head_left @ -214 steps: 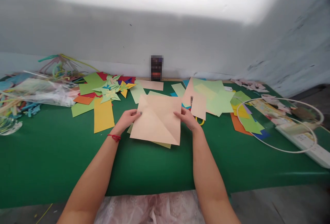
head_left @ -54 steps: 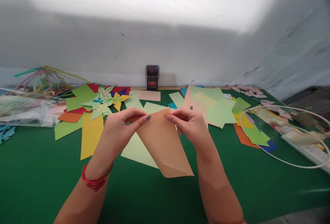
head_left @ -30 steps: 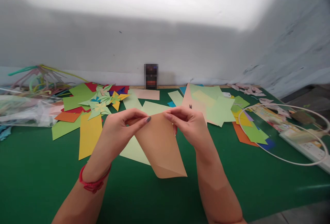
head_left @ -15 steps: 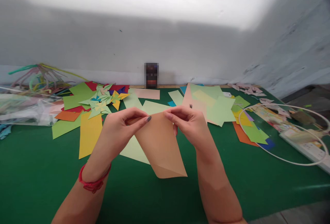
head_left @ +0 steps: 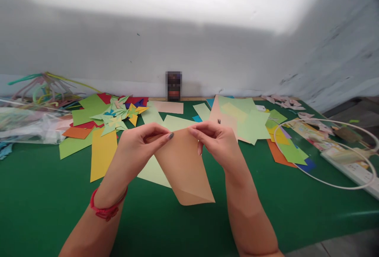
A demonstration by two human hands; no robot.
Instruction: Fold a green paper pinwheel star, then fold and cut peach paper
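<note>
Both hands pinch the top edge of an orange-tan sheet of paper, held up above the table. My left hand grips its upper left part between thumb and fingers; a red cord bracelet circles that wrist. At the upper right corner, my right hand has its thumb and index finger closed on the sheet. The paper's lower end hangs toward me, curled, with a crease across its bottom corner. Behind and beneath it lies a pale green sheet, partly hidden.
Folded paper stars and coloured sheets lie at left, near a yellow sheet. Pale green papers are at back right. A white hoop and a power strip sit at right on the green table.
Almost nothing differs. Both hands keep the same pinch on the paper; the right hand's lower fingers shift slightly.
</note>
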